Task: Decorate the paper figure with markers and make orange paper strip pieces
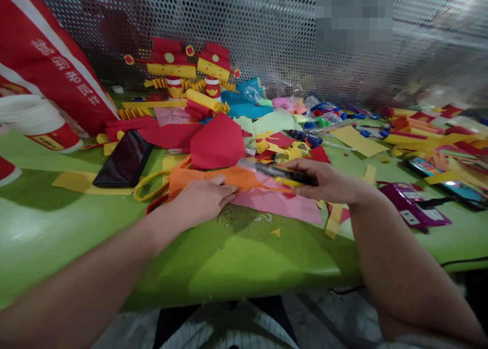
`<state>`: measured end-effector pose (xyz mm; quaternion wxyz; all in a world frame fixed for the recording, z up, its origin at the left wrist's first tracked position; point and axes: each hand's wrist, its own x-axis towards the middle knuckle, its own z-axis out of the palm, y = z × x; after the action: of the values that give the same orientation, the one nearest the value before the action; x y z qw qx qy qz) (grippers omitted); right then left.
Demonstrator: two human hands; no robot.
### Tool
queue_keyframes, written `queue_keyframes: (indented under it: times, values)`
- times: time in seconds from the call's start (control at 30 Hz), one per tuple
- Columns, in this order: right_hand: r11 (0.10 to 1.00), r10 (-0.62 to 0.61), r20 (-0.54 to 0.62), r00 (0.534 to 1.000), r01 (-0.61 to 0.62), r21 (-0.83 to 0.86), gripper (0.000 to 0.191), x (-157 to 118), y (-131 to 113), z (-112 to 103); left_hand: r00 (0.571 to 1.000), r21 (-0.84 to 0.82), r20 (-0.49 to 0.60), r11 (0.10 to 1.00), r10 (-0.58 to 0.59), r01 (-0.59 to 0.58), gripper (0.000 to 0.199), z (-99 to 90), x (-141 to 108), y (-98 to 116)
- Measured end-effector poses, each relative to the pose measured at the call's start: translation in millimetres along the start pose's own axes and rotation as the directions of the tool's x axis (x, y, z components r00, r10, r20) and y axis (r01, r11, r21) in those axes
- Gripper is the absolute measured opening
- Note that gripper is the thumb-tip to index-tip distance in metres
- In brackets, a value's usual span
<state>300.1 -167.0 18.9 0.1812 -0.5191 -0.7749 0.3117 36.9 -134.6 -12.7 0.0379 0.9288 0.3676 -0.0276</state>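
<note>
My left hand (204, 196) lies on a sheet of orange paper (244, 179), its fingers slightly bent and pressing it to the table. In my right hand (324, 179), closed around its handle, is what looks like a black utility knife (276, 172) with a pale metallic front end. Motion blurs it, and some yellow shows below it. The front end is over the orange paper. Pink paper (282, 207) lies partly underneath, and red paper (217, 143) is just behind. Yellow-handled scissors (150, 185) are partly hidden by the orange sheet.
A dark phone (124, 158) lies left on yellow paper. White-and-red paper cups (49, 123) stand beyond it. Two paper figures (175, 67) are at the back, near a perforated metal screen (267, 34). A purple power socket (412, 204) and another phone (450, 181) lie right, among paper scraps.
</note>
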Motion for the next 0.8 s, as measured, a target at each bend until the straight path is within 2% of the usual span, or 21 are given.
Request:
queue_keyframes:
  times: [0.1,0.17,0.3,0.43,0.63,0.7,0.8]
  values:
    - [0.997,0.079,-0.175,0.981,-0.079,0.008,0.041,4,5,2,1.000,-0.069,-0.025,0.998,0.006,-0.007,0.035,-0.3,2,-4]
    - [0.989,0.135,-0.219,0.966,-0.144,-0.024,0.045,6,8,5,0.999,-0.101,-0.038,0.995,0.002,-0.006,0.034,-1.1,3,-7]
    - [0.982,0.177,-0.225,0.958,-0.189,-0.029,0.052,9,11,10,1.000,-0.123,-0.025,0.992,-0.014,0.011,0.034,-2.9,3,-7]
    - [0.975,0.199,-0.236,0.951,-0.216,-0.046,0.046,11,10,11,0.999,-0.142,-0.023,0.989,-0.031,0.027,0.033,-2.0,1,-4]
    - [0.967,0.230,-0.245,0.942,-0.249,-0.051,0.043,15,7,11,0.980,-0.123,0.015,0.972,-0.199,0.200,0.032,-3.6,2,2]
    - [0.964,0.233,-0.243,0.942,-0.257,-0.073,0.040,16,5,11,0.980,-0.125,0.004,0.972,-0.200,0.199,0.024,-5.4,2,5]
    - [0.963,0.227,-0.241,0.944,-0.255,-0.091,0.036,16,3,10,0.993,-0.074,-0.042,0.991,-0.113,0.109,0.013,-5.2,-1,8]
